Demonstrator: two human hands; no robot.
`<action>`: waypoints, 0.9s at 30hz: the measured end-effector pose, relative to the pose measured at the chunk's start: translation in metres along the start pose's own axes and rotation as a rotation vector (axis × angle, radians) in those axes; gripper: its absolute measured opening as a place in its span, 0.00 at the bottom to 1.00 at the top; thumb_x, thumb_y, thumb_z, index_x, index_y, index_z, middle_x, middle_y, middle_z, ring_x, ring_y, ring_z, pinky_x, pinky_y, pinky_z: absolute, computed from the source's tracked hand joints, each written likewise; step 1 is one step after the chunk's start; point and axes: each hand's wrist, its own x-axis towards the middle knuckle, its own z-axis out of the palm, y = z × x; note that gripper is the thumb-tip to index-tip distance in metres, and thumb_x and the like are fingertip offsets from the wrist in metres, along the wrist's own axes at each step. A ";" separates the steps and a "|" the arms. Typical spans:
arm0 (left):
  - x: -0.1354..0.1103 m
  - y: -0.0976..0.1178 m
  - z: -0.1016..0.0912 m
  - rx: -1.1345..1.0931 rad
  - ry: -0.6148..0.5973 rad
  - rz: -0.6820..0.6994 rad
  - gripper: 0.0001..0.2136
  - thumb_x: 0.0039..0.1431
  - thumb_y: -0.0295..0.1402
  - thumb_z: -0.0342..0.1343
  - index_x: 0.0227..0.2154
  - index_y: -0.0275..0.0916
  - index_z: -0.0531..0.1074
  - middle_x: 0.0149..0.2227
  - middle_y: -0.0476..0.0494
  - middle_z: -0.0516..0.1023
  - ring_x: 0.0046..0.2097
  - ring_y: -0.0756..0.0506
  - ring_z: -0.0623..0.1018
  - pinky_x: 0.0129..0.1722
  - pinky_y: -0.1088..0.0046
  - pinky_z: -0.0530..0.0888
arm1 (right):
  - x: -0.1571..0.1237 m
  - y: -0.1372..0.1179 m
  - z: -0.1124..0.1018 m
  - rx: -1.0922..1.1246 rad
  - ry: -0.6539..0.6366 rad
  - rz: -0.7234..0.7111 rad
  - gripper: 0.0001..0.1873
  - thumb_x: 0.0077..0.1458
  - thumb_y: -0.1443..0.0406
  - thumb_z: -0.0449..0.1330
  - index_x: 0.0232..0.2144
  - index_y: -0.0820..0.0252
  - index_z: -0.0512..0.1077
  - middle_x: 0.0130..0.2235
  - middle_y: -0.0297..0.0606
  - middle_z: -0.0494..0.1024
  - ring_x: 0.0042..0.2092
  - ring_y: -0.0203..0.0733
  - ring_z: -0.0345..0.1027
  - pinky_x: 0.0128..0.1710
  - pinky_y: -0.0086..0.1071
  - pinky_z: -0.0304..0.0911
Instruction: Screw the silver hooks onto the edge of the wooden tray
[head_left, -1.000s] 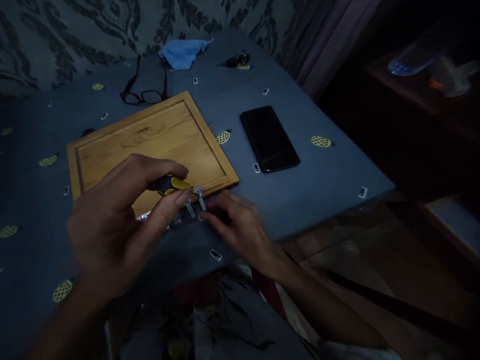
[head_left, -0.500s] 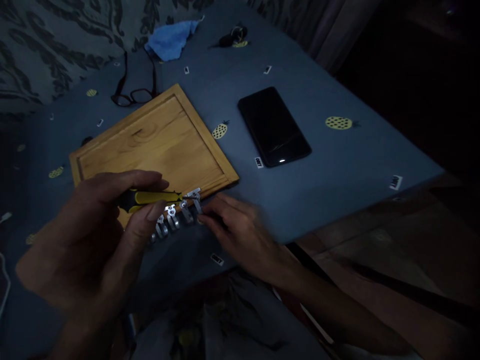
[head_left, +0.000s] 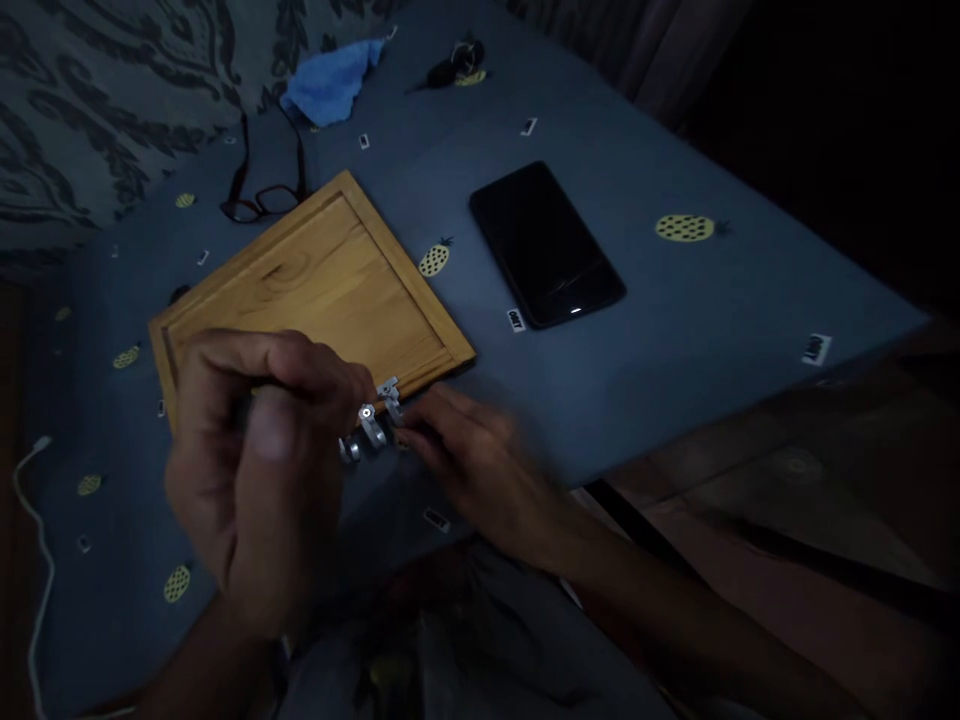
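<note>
Hands meet at the near corner of the board (head_left: 315,290). Left hand (head_left: 255,470): fingers curled shut in a tight grip around a slim tool, which they hide almost wholly. Just past its fingertips sits a round metal face (head_left: 366,413) with a cross mark; whether that is a screw head or the tool's tip cannot be told. Right hand (head_left: 472,460): palm down, fingers stretched to the same spot and touching the clips (head_left: 351,450). Blur hides whether they pinch one or only press on it. The clips are small bright metal pieces in a short row on the cloth (head_left: 675,330), against the board's near edge.

Step in hand, as judged: tool tip set to the cross-marked part, with the other hand steadying the piece. A next move calls for the tip square in the cross, the clip held from turning, and light downward pressure, since the piece is small and rests on soft cloth.

Further out:
- phone (head_left: 547,245), screen up, right of the board and apart from it
- glasses (head_left: 259,195), beyond the board's far edge
- blue rag (head_left: 330,78) and a small dark item (head_left: 450,68), at the far end
- white cable (head_left: 30,520), at the left margin
</note>
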 end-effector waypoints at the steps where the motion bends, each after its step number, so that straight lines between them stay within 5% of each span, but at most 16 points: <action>1: 0.002 -0.002 0.002 -0.055 0.025 -0.027 0.10 0.69 0.34 0.44 0.29 0.44 0.59 0.23 0.50 0.61 0.25 0.50 0.67 0.27 0.67 0.75 | 0.000 0.000 0.000 -0.001 0.006 -0.002 0.05 0.66 0.70 0.55 0.38 0.63 0.71 0.39 0.39 0.77 0.38 0.38 0.71 0.36 0.32 0.65; 5: 0.012 -0.006 0.014 -0.285 0.163 -0.074 0.25 0.68 0.38 0.49 0.16 0.37 0.47 0.15 0.49 0.47 0.17 0.53 0.56 0.16 0.71 0.61 | -0.002 0.001 -0.001 0.009 -0.007 -0.003 0.05 0.66 0.70 0.54 0.38 0.63 0.71 0.38 0.38 0.76 0.37 0.37 0.69 0.35 0.31 0.65; 9: 0.021 -0.009 0.018 -0.423 0.183 -0.080 0.28 0.64 0.37 0.57 0.19 0.35 0.42 0.16 0.50 0.41 0.15 0.55 0.54 0.14 0.75 0.58 | -0.001 0.001 0.000 0.001 0.001 -0.013 0.07 0.67 0.70 0.53 0.37 0.64 0.71 0.37 0.39 0.75 0.36 0.37 0.69 0.35 0.31 0.64; 13: 0.033 -0.012 0.015 -0.565 0.036 -0.012 0.25 0.61 0.30 0.61 0.19 0.36 0.48 0.16 0.53 0.41 0.14 0.56 0.49 0.12 0.78 0.52 | -0.001 0.001 0.001 -0.030 0.022 -0.012 0.07 0.67 0.69 0.53 0.36 0.63 0.70 0.36 0.38 0.75 0.35 0.36 0.69 0.34 0.30 0.63; 17: 0.044 -0.019 0.011 -0.830 -0.285 0.065 0.17 0.65 0.27 0.55 0.20 0.38 0.59 0.15 0.55 0.45 0.13 0.57 0.48 0.11 0.79 0.50 | -0.002 0.003 0.002 -0.007 0.033 -0.033 0.06 0.66 0.72 0.53 0.36 0.62 0.69 0.36 0.37 0.75 0.34 0.35 0.67 0.33 0.29 0.62; 21: 0.048 -0.028 0.006 -0.911 -0.449 0.086 0.20 0.66 0.26 0.53 0.19 0.38 0.54 0.16 0.54 0.46 0.14 0.56 0.48 0.11 0.78 0.51 | -0.002 0.004 0.004 -0.015 0.058 -0.067 0.06 0.67 0.71 0.53 0.37 0.64 0.69 0.36 0.38 0.74 0.35 0.35 0.68 0.34 0.29 0.62; 24: 0.046 -0.028 0.004 -0.815 -0.406 0.071 0.26 0.66 0.32 0.55 0.15 0.37 0.49 0.15 0.53 0.46 0.14 0.56 0.50 0.12 0.77 0.51 | -0.002 0.004 0.005 -0.060 0.061 -0.059 0.04 0.66 0.70 0.55 0.37 0.64 0.70 0.35 0.38 0.75 0.35 0.36 0.69 0.34 0.30 0.62; 27: 0.038 -0.021 0.004 -0.632 -0.189 -0.025 0.22 0.63 0.38 0.59 0.16 0.37 0.61 0.14 0.52 0.53 0.15 0.54 0.58 0.14 0.75 0.58 | -0.001 0.004 0.005 -0.100 0.039 -0.044 0.04 0.65 0.70 0.56 0.37 0.64 0.71 0.36 0.38 0.76 0.35 0.37 0.70 0.35 0.30 0.64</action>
